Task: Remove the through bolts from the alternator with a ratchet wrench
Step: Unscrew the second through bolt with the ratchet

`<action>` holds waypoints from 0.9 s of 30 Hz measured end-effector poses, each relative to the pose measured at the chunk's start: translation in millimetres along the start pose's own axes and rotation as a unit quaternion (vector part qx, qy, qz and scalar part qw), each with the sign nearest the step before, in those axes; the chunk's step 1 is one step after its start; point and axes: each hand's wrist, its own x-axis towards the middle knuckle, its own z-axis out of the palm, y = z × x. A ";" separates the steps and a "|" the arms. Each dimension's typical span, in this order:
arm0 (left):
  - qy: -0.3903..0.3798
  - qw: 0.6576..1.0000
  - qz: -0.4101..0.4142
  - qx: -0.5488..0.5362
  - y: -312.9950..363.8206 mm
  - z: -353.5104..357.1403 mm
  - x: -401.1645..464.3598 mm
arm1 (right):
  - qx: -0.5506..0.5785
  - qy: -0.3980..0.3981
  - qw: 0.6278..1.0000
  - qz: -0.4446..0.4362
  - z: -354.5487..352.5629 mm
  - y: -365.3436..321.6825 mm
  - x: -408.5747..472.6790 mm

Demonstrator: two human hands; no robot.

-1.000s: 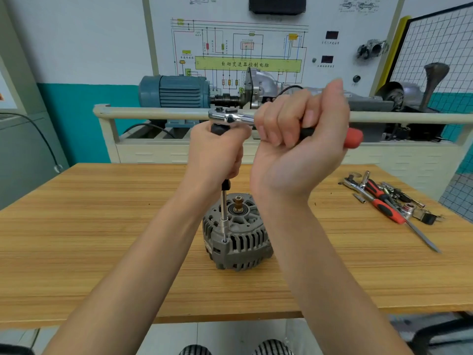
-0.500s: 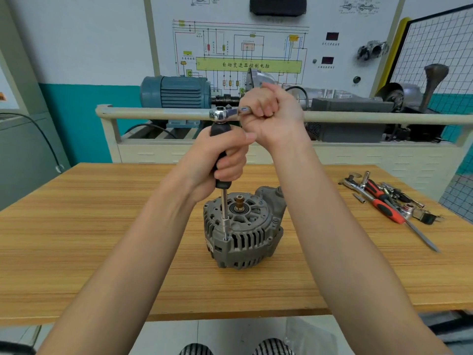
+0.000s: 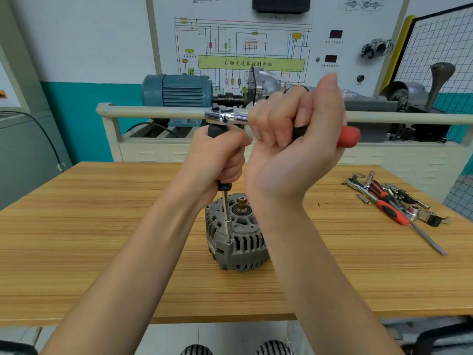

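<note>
Inspector: Hands first. The right hand (image 3: 294, 139) is curled in a full fist round the ratchet wrench (image 3: 258, 121), palm toward the camera, thumb up. The wrench lies level, long axis left to right, with its chrome head at the left and red handle end poking out at the right.

Clerk: And the left?

Inspector: The left hand (image 3: 217, 155) is wrapped tightly round the black grip of the extension bar (image 3: 226, 213), directly under the wrench head. That bar stands nearly upright, a thin polished steel shaft running down to the alternator (image 3: 238, 242).

Clerk: Seated on a bolt?

Inspector: The tip meets the housing's near top edge; the bolt itself is too small to confirm.

Clerk: The alternator?

Inspector: Grey cast metal, round, ribbed with vent slots, standing with its brass-coloured shaft pointing up. It sits on the wooden table (image 3: 102, 226), mid-table, below both hands.

Clerk: Anything else?

Inspector: Loose tools (image 3: 394, 201) at the table's right edge, well apart: a red-and-black screwdriver, sockets, another ratchet.
</note>
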 end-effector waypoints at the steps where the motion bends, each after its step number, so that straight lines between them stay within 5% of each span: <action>1: -0.009 1.000 0.000 -0.008 -0.8 -2.1 0.2 | 0.014 -0.005 1.000 0.017 -2.0 -0.3 2.9; 6: -0.115 0.992 -0.003 -0.045 0.9 -15.5 1.7 | 0.144 0.030 0.969 0.198 -22.5 -1.1 31.4; 13: -0.112 0.993 -0.013 -0.045 -1.6 -4.5 3.3 | 0.269 0.140 0.859 0.412 -41.6 24.7 64.1; 18: -0.070 0.997 -0.018 -0.031 -1.2 -1.8 4.0 | 0.233 0.143 0.902 0.333 -35.9 8.8 55.3; 22: -0.012 1.000 -0.005 0.008 -2.2 6.7 3.0 | 0.099 0.045 0.987 0.115 -19.6 -8.3 20.3; 24: -0.004 1.000 0.000 0.015 -1.7 9.8 1.1 | 0.062 0.009 0.998 0.030 -12.6 -9.4 5.1; 27: 0.004 1.000 0.011 0.018 -2.7 8.9 0.1 | 0.055 0.002 0.998 0.037 -12.4 -9.2 6.7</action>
